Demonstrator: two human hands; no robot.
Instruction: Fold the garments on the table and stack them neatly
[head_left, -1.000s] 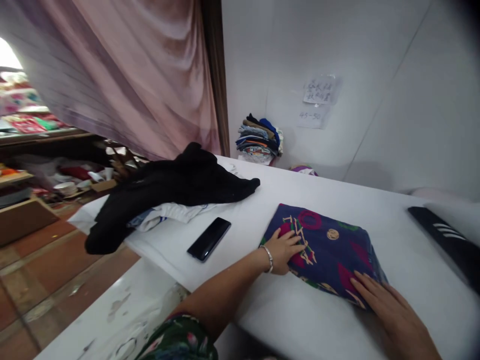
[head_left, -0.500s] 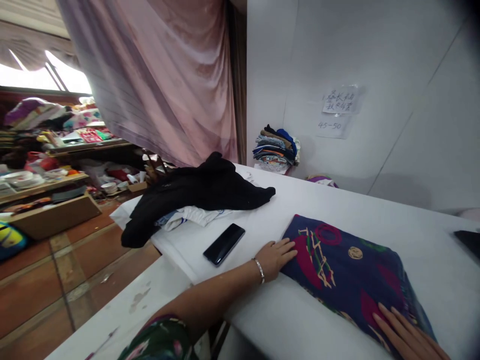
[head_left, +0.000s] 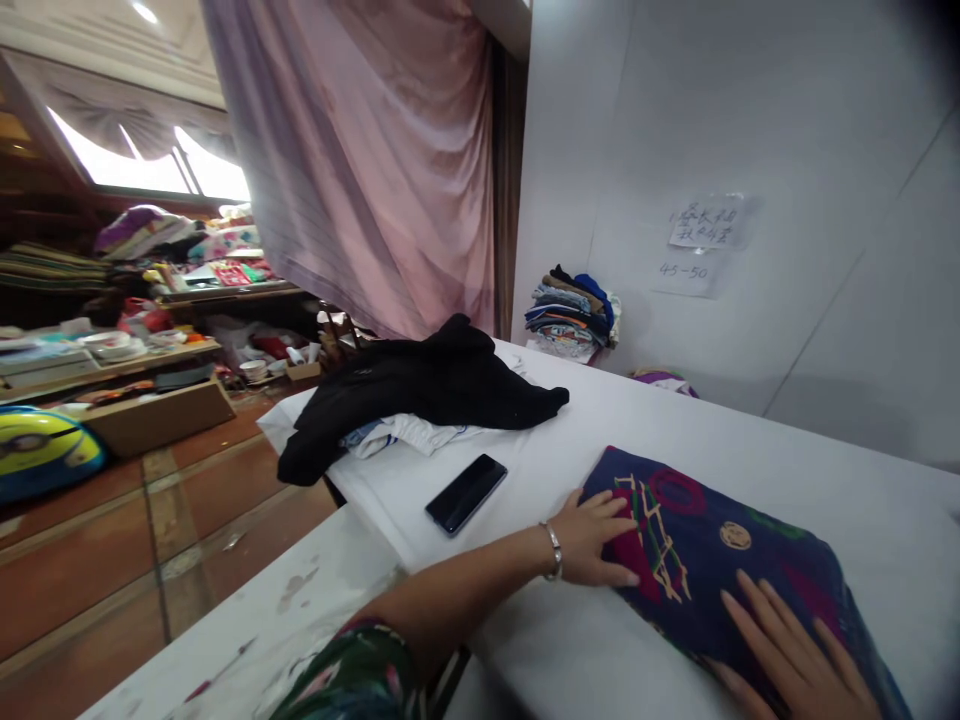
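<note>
Since 0.5 s ago, the left grip [head_left: 590, 545] and right grip [head_left: 802, 660] have advanced farther onto the folded navy-blue patterned cloth bundle [head_left: 705, 568] on the white-covered counter [head_left: 544, 450], fingers spread, grasping nothing, apparently steadying it at 2 places.

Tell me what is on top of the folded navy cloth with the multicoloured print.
The bare left hand, a silvery bracelet at its wrist, and the bare right hand lie spread on the navy cloth. The parts of it directly beneath them are covered and cannot be seen.
</note>
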